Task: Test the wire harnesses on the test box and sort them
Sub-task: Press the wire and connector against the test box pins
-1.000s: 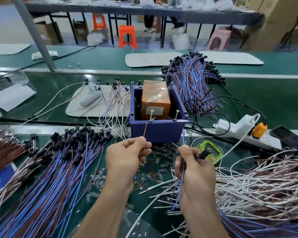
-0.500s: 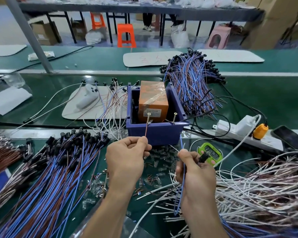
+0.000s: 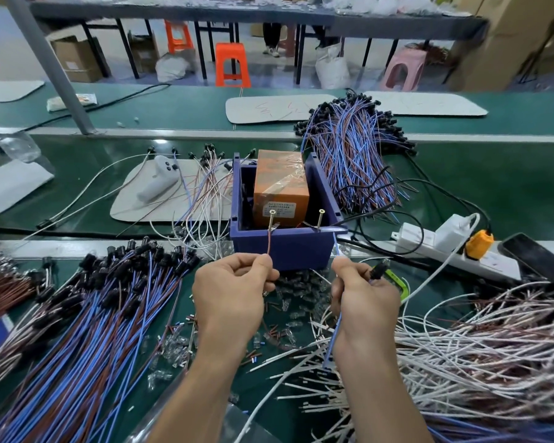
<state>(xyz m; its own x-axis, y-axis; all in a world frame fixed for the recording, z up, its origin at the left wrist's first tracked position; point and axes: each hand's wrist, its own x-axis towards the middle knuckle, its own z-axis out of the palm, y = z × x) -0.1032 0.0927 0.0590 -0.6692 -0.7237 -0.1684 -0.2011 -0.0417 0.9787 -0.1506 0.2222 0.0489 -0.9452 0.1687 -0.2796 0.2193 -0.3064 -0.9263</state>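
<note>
One wire harness (image 3: 332, 338), two hands, two screws at the middle of the worktop (image 3: 461, 193).
The left hand (image 3: 234, 292) has its fingers (image 3: 263, 262) pinching the harness's brown lead, which reaches the left screw (image 3: 272, 219). The right hand (image 3: 362, 302) curls round the blue lead and black plug below the right screw (image 3: 320, 217). Both screws stand on the near rim of the blue bin (image 3: 285, 247) (one orange test box (image 3: 280, 183) inside). Three wire heaps ring it: left (image 3: 93, 314), far (image 3: 349, 148), right (image 3: 477, 346).
</note>
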